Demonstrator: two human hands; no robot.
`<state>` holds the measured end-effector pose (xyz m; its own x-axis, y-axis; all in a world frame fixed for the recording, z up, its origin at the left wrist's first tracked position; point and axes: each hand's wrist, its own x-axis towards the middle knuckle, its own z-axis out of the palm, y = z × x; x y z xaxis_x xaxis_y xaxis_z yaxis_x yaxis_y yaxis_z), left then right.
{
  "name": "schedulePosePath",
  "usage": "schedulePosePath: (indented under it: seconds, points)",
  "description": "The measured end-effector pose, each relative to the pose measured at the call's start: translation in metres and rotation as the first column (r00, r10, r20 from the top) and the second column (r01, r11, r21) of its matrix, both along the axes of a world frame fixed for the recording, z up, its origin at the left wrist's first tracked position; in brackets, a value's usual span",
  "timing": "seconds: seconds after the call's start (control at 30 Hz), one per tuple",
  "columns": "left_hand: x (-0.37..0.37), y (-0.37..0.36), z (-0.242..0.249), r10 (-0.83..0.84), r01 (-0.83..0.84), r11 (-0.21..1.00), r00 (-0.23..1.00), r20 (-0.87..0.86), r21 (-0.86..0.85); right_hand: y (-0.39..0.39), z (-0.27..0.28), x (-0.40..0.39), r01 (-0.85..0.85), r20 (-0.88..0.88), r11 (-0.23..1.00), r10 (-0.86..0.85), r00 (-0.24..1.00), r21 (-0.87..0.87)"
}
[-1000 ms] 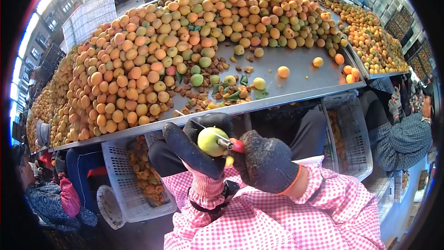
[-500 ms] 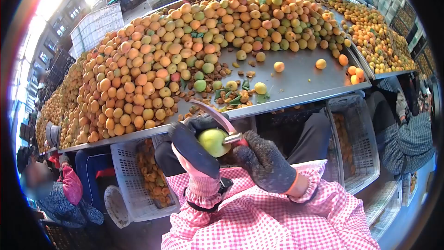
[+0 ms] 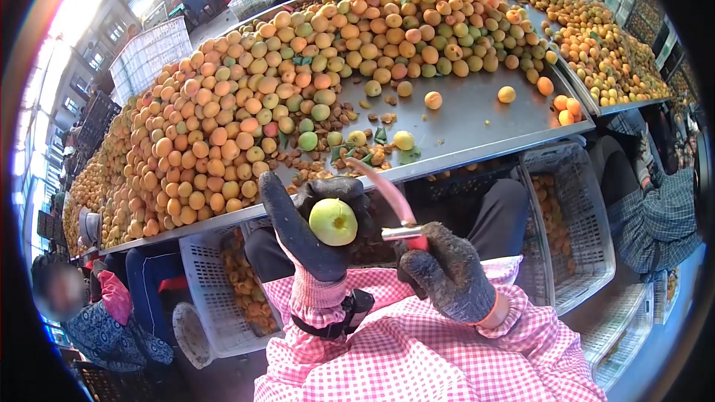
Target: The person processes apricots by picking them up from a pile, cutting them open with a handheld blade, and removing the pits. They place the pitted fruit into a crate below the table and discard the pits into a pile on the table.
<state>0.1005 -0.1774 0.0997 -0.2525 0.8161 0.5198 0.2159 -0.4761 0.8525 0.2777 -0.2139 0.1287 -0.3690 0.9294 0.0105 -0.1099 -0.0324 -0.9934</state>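
Note:
My left hand (image 3: 309,225), in a dark glove, grips a green apricot (image 3: 333,221) in front of my chest, its stem end facing me. My right hand (image 3: 445,272), also gloved, holds a small knife (image 3: 387,197) with a red handle and a curved blade. The blade points up and left, just right of the fruit and clear of it. Both hands sit below the front edge of a metal table (image 3: 477,123). Pink checked sleeves cover my arms.
A big heap of orange and green apricots (image 3: 298,67) covers the table, with pits and leaves (image 3: 357,150) near its front edge. White plastic crates (image 3: 570,216) of cut fruit stand under the table. Other people sit at left, right and across.
The knife has come out of the apricot and swung to the right. The fruit has turned in my left hand so its stem end now faces me.

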Motion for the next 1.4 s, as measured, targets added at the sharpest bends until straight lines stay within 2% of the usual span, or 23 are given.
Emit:
schedulePosePath:
  seconds: [0.07, 0.1, 0.13, 0.23, 0.33, 0.37, 0.47, 0.6, 0.67, 0.73, 0.77, 0.8, 0.9, 1.0, 1.07, 1.13, 1.17, 1.2, 1.23, 1.27, 1.33, 1.37, 1.4]
  points:
    - [0.006, -0.002, 0.012, 0.065, -0.038, 0.992, 0.970, -0.233, 0.118, -0.004, -0.010, -0.003, 0.035, 0.164, 0.953, -0.088, 0.983, 0.301]
    - [0.020, -0.003, 0.013, 0.118, -0.119, 0.992, 0.993, 0.010, 0.035, -0.006, -0.004, -0.006, 0.031, 0.201, 0.932, -0.110, 0.973, 0.360]
    - [0.023, -0.005, 0.017, 0.115, -0.115, 0.993, 0.993, 0.010, 0.032, -0.007, -0.006, -0.009, 0.035, 0.202, 0.933, -0.113, 0.973, 0.357]
    - [0.025, -0.010, 0.034, 0.071, -0.002, 0.977, 0.946, 0.315, -0.215, -0.009, -0.020, -0.017, 0.101, 0.317, 0.854, -0.296, 0.901, 0.510]
    - [0.026, -0.012, 0.045, 0.100, 0.179, 0.901, 0.801, 0.591, -0.395, -0.012, -0.014, -0.019, 0.059, 0.434, 0.829, -0.350, 0.830, 0.556]
    - [0.026, -0.013, 0.043, 0.063, 0.261, 0.913, 0.668, 0.741, -0.313, -0.012, -0.013, -0.019, 0.060, 0.435, 0.829, -0.352, 0.829, 0.556]
    - [0.019, -0.012, 0.031, -0.074, 0.345, 0.915, 0.654, 0.753, -0.209, -0.014, -0.007, -0.019, 0.017, 0.500, 0.812, -0.375, 0.780, 0.583]
    - [0.014, -0.005, 0.025, -0.051, 0.304, 0.912, 0.750, 0.659, -0.275, -0.003, 0.005, -0.018, -0.074, 0.612, 0.849, -0.314, 0.726, 0.524]
    - [0.011, -0.003, 0.029, -0.082, 0.342, 0.902, 0.736, 0.672, -0.265, 0.001, 0.004, -0.020, -0.085, 0.624, 0.859, -0.295, 0.723, 0.505]
    - [0.017, -0.001, 0.049, -0.113, 0.397, 0.898, 0.622, 0.775, -0.189, 0.003, -0.014, -0.027, 0.077, 0.378, 0.761, -0.404, 0.833, 0.644]
    - [0.020, -0.006, 0.054, -0.205, 0.427, 0.899, 0.603, 0.771, -0.094, 0.007, -0.019, -0.031, 0.198, 0.200, 0.783, -0.379, 0.903, 0.590]
    - [0.024, -0.010, 0.046, -0.226, 0.429, 0.901, 0.600, 0.767, -0.070, 0.010, -0.023, -0.034, 0.198, 0.193, 0.767, -0.386, 0.902, 0.610]
    - [0.026, -0.010, 0.027, -0.240, 0.506, 0.861, 0.502, 0.831, -0.057, 0.010, -0.034, -0.042, 0.235, 0.151, 0.891, -0.313, 0.938, 0.389]
    - [0.022, -0.008, 0.042, -0.336, 0.537, 0.840, 0.618, 0.711, -0.069, 0.003, -0.020, -0.043, 0.269, 0.139, 0.872, -0.350, 0.926, 0.409]
    - [0.002, -0.002, 0.042, -0.421, 0.553, 0.828, 0.722, 0.549, -0.091, 0.000, -0.007, -0.035, 0.217, 0.141, 0.901, -0.287, 0.947, 0.374]
    - [-0.010, -0.001, 0.058, -0.463, 0.625, 0.772, 0.678, 0.571, -0.115, 0.003, 0.002, -0.027, 0.125, 0.212, 0.732, -0.350, 0.912, 0.670]
    - [-0.020, 0.003, 0.060, -0.487, 0.664, 0.726, 0.680, 0.548, -0.179, 0.009, 0.007, -0.017, -0.034, 0.370, 0.814, -0.227, 0.901, 0.580]
    - [-0.035, 0.007, 0.060, -0.511, 0.697, 0.673, 0.680, 0.526, -0.247, 0.018, 0.019, -0.010, -0.035, 0.369, 0.815, -0.224, 0.902, 0.579]
    - [-0.055, 0.018, 0.034, -0.551, 0.749, 0.638, 0.607, 0.572, -0.180, 0.028, 0.035, -0.004, -0.148, 0.488, 0.902, -0.077, 0.870, 0.406]
    - [-0.046, 0.017, 0.063, -0.533, 0.744, 0.611, 0.639, 0.555, -0.270, 0.035, 0.043, 0.003, -0.251, 0.576, 0.945, 0.088, 0.813, 0.210]
    - [-0.048, 0.033, 0.065, -0.579, 0.694, 0.648, 0.717, 0.387, -0.314, 0.051, 0.029, 0.008, -0.307, 0.578, 0.924, 0.127, 0.806, 0.226]
    - [-0.036, 0.028, 0.075, -0.540, 0.648, 0.683, 0.759, 0.364, -0.337, 0.060, 0.030, 0.009, -0.306, 0.460, 0.893, 0.130, 0.878, 0.331]
    - [-0.031, 0.031, 0.069, -0.558, 0.701, 0.662, 0.697, 0.450, -0.264, 0.066, 0.032, 0.009, -0.289, 0.335, 0.853, 0.145, 0.931, 0.434]
